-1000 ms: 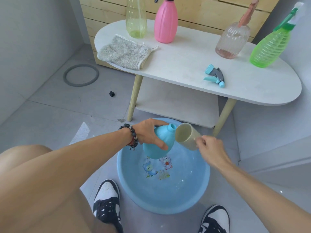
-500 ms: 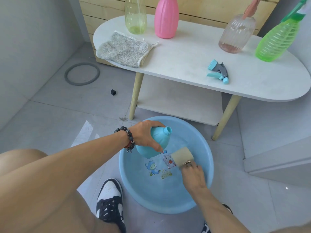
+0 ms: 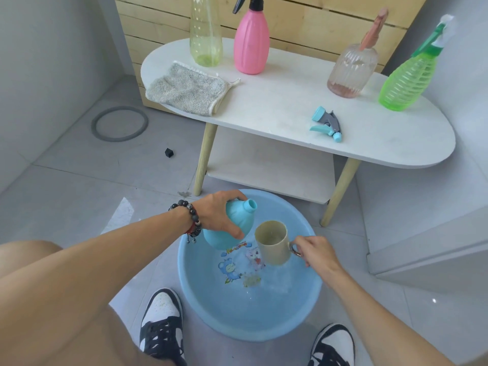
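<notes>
Blue bottle (image 3: 239, 219): grip and handling

Held tilted above far edge of basin (image 3: 237, 313), left hand (image 3: 219, 212) curled round shoulder. Beige cup (image 3: 273, 243) just beside, held by handle in pinching right hand (image 3: 314, 250). Probably light, thin-walled, wet, slippery: grip round belly, keep open neck clear for pouring.

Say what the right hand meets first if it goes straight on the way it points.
Probably the blue bottle in the left hand; the cup in the right hand is close beside it, depth unclear.
</notes>
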`<state>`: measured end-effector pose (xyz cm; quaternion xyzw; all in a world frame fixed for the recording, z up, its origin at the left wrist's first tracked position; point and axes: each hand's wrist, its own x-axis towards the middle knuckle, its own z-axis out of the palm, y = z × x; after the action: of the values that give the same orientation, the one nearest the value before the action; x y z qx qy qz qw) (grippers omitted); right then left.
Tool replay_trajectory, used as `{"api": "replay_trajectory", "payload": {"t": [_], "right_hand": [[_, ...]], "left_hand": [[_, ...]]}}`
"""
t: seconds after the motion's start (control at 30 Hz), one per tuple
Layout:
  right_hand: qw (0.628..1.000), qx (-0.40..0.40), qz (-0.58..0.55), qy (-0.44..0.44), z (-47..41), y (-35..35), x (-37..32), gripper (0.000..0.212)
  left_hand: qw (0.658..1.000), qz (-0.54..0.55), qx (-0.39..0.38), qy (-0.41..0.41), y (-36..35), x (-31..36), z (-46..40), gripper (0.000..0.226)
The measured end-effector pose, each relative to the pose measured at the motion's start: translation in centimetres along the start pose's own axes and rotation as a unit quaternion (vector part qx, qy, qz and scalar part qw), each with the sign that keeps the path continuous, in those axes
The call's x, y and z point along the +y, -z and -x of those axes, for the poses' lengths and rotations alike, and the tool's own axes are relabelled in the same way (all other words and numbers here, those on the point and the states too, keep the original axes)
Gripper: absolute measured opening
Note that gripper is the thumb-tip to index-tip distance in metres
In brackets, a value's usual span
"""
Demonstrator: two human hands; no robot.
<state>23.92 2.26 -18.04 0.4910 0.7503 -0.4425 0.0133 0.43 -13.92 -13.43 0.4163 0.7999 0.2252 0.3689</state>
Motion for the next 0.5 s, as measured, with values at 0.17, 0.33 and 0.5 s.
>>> {"api": "replay_trajectory", "payload": {"t": [0.17,0.33,0.5], "right_hand": [[0.993,0.072,0.009,0.090,0.6,4.8,-3.3,0.047],[0.975,0.148,0.025,0.166,1.9,9.0,-7.1,0.052],[0.958,0.192,0.031,0.213,3.5,10.8,-9.3,0.052]], "left_hand": [[1.000,0.002,-0.003,-0.004,0.3,0.7,0.2,0.076],[1.000,0.014,0.007,-0.022,-0.1,1.5,0.5,0.075],[0.998,0.042,0.024,-0.042,-0.4,2.4,0.7,0.075]]}}
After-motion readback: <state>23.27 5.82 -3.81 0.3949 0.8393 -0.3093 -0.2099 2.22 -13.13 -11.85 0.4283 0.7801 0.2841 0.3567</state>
